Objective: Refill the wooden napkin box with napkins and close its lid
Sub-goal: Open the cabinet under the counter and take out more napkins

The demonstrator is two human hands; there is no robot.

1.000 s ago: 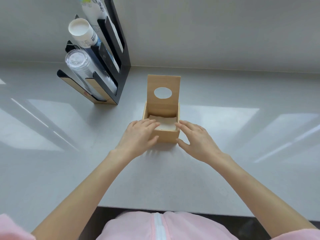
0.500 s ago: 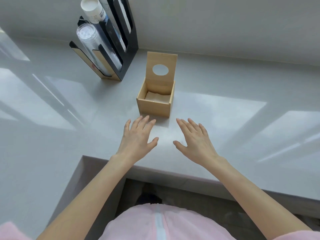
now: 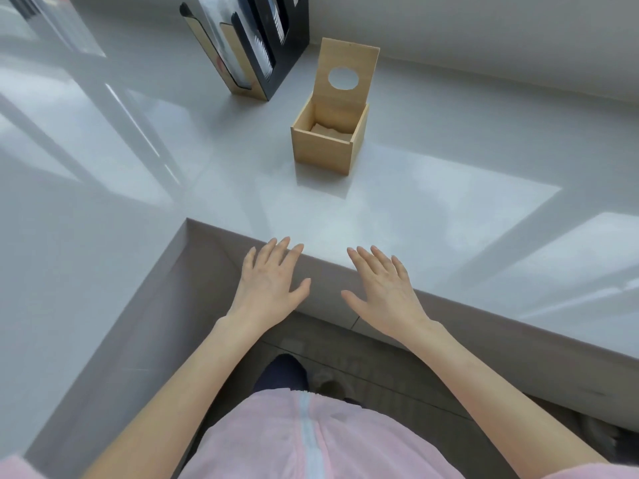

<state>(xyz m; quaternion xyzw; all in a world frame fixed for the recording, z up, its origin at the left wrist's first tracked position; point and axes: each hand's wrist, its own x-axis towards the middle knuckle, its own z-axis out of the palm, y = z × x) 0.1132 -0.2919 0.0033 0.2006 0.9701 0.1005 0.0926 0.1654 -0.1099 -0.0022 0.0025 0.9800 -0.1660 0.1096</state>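
Observation:
The wooden napkin box (image 3: pixel 323 152) stands on the grey counter (image 3: pixel 415 202), well beyond my hands. Its lid (image 3: pixel 345 77), with a round hole, is up and leans back towards the wall. A low stack of pale napkins (image 3: pixel 328 130) lies at the bottom of the box. My left hand (image 3: pixel 268 278) and my right hand (image 3: pixel 383 288) hover flat, palms down, over the counter's front edge. Both have fingers spread and hold nothing.
A black and wood cup organiser (image 3: pixel 256 43) with stacked cups stands at the back left, close to the box. The counter forms an inner corner (image 3: pixel 188 221) at my left. A white wall (image 3: pixel 484 36) runs behind the box. The floor (image 3: pixel 380 375) shows below my hands.
Both hands have pulled back from the box's front rim to the counter's edge. The view has backed away, so the box now sits farther off.

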